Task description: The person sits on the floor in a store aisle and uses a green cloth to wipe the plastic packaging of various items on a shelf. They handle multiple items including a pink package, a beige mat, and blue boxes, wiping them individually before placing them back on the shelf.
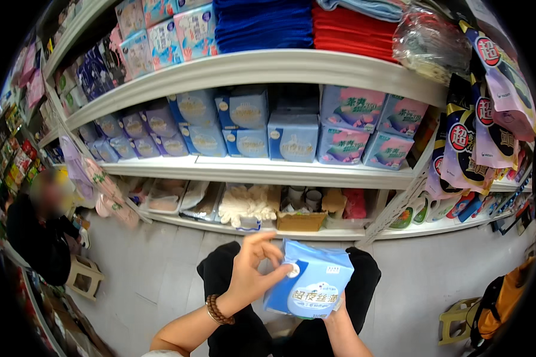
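Observation:
A blue plastic pack of sanitary pads (315, 285) is held up above my lap, its printed front facing me. My right hand (338, 309) supports it from behind and below; most of those fingers are hidden by the pack. At its upper left, my left hand (254, 263) has the thumb at a round white mark near the pack's edge. The other left fingers are curled, apart from each other and slightly blurred. A brown beaded bracelet (219, 309) circles my left wrist.
A white shelf (259, 172) ahead carries blue packs (293, 136) and pink-and-teal packs (343, 143). Below sit white gloves (246, 204) and a cardboard box (301, 221). Purple bags (464, 143) hang at right. A person (40, 232) is at left by a stool (85, 274); another stool (458, 319) stands right.

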### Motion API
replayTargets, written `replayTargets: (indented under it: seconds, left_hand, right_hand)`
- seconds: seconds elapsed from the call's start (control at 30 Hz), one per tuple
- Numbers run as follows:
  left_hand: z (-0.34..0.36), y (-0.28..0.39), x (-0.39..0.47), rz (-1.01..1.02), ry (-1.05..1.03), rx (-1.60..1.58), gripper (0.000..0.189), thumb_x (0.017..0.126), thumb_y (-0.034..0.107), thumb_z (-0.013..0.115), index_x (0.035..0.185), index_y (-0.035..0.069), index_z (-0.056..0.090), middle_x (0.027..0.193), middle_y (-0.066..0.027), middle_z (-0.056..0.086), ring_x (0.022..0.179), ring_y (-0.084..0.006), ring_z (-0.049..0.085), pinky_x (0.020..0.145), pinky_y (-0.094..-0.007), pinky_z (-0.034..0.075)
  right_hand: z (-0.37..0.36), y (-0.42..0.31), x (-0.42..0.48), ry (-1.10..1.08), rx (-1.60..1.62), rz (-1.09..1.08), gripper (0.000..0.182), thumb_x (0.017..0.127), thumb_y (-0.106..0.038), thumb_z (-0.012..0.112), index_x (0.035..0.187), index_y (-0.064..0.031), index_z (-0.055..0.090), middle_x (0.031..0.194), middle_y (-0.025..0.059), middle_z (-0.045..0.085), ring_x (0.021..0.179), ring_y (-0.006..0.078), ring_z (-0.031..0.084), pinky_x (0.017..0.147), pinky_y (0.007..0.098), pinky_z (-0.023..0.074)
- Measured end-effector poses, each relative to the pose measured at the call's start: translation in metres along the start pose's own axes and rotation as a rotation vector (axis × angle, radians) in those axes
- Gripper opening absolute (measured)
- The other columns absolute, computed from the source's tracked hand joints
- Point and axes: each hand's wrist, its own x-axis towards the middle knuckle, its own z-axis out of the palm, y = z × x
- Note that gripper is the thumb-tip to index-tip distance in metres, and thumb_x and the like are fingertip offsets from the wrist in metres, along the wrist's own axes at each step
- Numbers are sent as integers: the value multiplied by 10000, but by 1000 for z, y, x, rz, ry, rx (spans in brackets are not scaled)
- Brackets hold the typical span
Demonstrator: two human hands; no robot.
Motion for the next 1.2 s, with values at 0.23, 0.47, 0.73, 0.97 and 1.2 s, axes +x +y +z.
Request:
replayTargets:
  seconds: [0.23,0.47,0.73,0.97,1.2]
  left_hand:
    - [-4,-22,-37,-656,-129,-553,831,796,213,692,1415,68,157,1306,-122,390,1225,-208,378,1034,-341,304]
    - [-22,-52,-30,-684,156,-655,633,830,204,615,1331,5,283,1185,-134,479,1069,-186,526,870,-296,472]
    - [-15,-31,-47,-839,13,-788,681,816,203,648,1360,33,276,1253,-122,478,1139,-205,509,921,-324,459]
    - [-14,-40,-35,-518,353,-599,803,809,145,670,1388,43,122,1227,-149,431,1132,-223,484,907,-334,462]
    - [20,-44,-43,-347,438,-204,850,769,70,693,1396,62,118,1261,-171,354,1172,-240,394,998,-347,338]
  right_hand:
    - [15,-17,6,183,-299,-84,455,911,-369,548,1210,-37,461,1125,76,539,1001,163,544,820,319,471]
    - [6,36,-29,325,-719,-612,403,964,-206,446,1289,29,402,1290,105,438,1172,197,421,997,320,313]
    - [27,-5,-11,35,-1284,-600,386,897,-93,520,1268,4,479,1322,122,430,1196,232,424,1005,309,310]
    - [7,7,-20,299,-827,-274,508,943,-218,507,1364,-2,322,1355,104,400,1226,199,403,999,327,346]
    - [35,30,-7,-160,-1990,-1014,487,757,-93,651,1233,-138,557,1419,196,280,1303,425,259,1072,488,207]
